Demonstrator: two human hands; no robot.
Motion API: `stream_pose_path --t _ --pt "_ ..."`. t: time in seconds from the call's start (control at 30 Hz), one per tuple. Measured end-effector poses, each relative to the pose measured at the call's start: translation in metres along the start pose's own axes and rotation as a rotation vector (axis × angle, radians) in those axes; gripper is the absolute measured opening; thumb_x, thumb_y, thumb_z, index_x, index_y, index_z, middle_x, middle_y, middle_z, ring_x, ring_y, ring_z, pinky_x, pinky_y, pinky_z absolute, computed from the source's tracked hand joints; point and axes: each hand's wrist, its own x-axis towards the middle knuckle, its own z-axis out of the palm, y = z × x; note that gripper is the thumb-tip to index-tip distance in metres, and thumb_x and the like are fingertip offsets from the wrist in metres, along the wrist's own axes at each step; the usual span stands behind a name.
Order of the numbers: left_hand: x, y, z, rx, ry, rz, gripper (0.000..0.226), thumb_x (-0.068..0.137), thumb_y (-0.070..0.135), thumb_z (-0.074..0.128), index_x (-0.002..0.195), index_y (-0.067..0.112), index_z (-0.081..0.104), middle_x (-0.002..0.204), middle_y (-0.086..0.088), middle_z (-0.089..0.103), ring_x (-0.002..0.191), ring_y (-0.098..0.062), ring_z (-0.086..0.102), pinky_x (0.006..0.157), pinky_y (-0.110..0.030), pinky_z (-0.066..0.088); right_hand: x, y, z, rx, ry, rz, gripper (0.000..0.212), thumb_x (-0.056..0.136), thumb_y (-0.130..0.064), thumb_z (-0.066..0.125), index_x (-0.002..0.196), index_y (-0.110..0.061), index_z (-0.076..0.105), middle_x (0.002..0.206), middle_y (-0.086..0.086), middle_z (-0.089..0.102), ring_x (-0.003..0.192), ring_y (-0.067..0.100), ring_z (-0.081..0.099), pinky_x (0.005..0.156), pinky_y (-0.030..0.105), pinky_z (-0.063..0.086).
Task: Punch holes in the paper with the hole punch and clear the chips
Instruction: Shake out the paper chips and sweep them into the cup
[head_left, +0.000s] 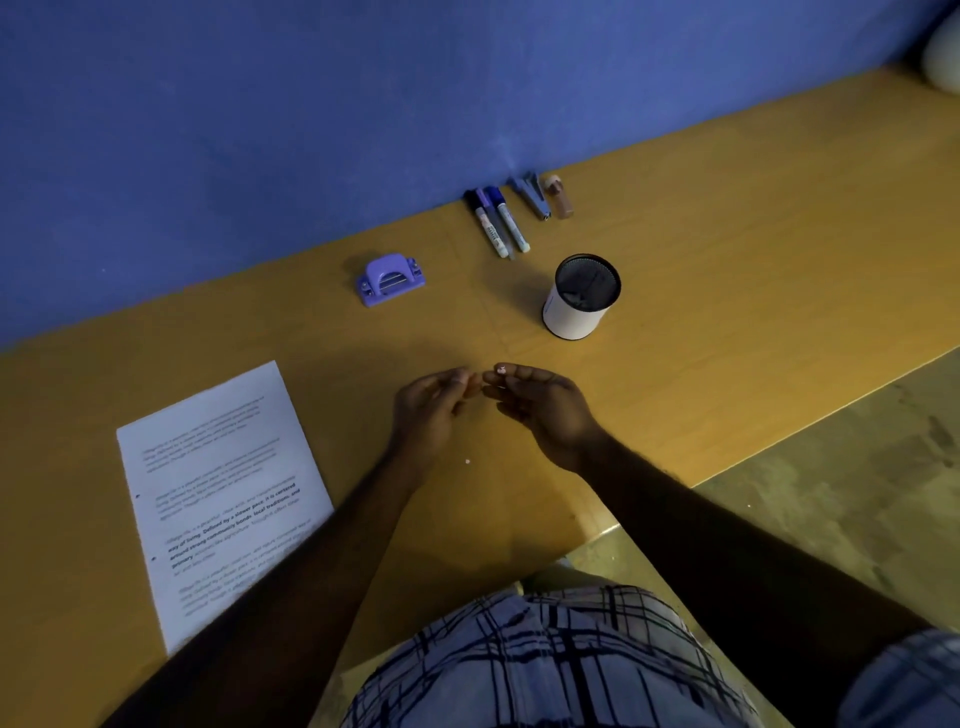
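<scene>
On the far left of the wooden table, at 8 o'clock from the hands, lies the paper: printed sheet, flat, tilted. It has two small dark marks on its left edge, probably punched holes. The left forearm crosses over its lower right corner and hides that part.

Hole punch, purple, sits upright at 11 o'clock from the hands, near the blue wall, well apart from the paper and from both hands.

Left hand hovers over the table centre, fingers loosely curled, thumb and forefinger close together; cannot tell if it pinches anything. Its fingertips almost meet the right hand's.

One white chip lies on the bare table at 6 o'clock, between the two wrists.

Right hand is relaxed and half-cupped, gripping nothing, with a second chip sitting on a fingertip.

At 12 o'clock, against the wall, two markers lie side by side, touching. Just to their right are a blue-grey stapler-like tool and a small brown tube.

White cup with a dark rim stands upright at 1 o'clock from the right hand, near it, with something dark inside that is unclear.

Far at 2 o'clock, in the frame corner, is a blurry white round thing. Plaid shorts are at 6 o'clock.
</scene>
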Motion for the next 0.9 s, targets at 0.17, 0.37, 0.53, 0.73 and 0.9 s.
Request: stream_pose_path --t 0.17,0.37,0.53,0.73,0.9 --pt "0.021 0.024 0.033 0.015 -0.049 0.043 0.013 0.093 0.018 0.062 0.1 0.019 0.073 0.089 0.005 0.078 0.088 -0.006 0.073 0.064 -0.012 0.052 0.006 -0.027 -0.02 0.014 0.058 -0.067 0.023 0.099 -0.009 0.047 0.109 -0.012 0.068 0.107 0.004 0.074 0.099 0.017 0.07 0.085 0.032 0.048" --pt "0.05 0.049 0.076 0.125 -0.115 0.145 0.022 0.094 0.016 0.059 0.113 0.011 0.07 0.1 0.003 0.075 0.097 -0.008 0.071 0.077 -0.02 0.057 0.013 -0.075 -0.05 -0.101 0.174 -0.248 0.019 0.097 -0.007 0.053 0.105 -0.006 0.07 0.096 0.005 0.075 0.083 0.013 0.071 0.072 0.023 0.053" --pt "0.069 0.052 0.09 0.141 -0.057 0.164 0.023 0.094 0.008 0.058 0.114 0.005 0.069 0.1 -0.005 0.074 0.096 -0.014 0.071 0.08 -0.023 0.055 0.032 -0.112 -0.076 -0.445 0.441 -0.417 0.016 0.091 0.002 0.056 0.095 0.0 0.072 0.067 -0.007 0.073 0.059 0.003 0.067 0.054 0.019 0.048" --pt "0.071 0.041 0.079 0.21 0.005 0.146 0.023 0.093 0.006 0.058 0.113 0.008 0.068 0.096 -0.007 0.073 0.085 -0.009 0.068 0.079 -0.024 0.055 0.051 -0.132 -0.092 -1.083 0.506 -0.555 0.017 0.083 -0.014 0.062 0.091 -0.013 0.077 0.089 0.005 0.076 0.075 0.016 0.067 0.061 0.032 0.055" --pt "0.07 0.035 0.067 0.23 0.022 0.123 0.022 0.093 0.008 0.058 0.108 0.021 0.067 0.093 0.004 0.071 0.086 -0.007 0.068 0.081 -0.026 0.057 0.06 -0.139 -0.094 -1.257 0.504 -0.523 0.011 0.083 -0.02 0.065 0.09 -0.016 0.073 0.087 0.005 0.074 0.074 0.021 0.065 0.054 0.025 0.046"
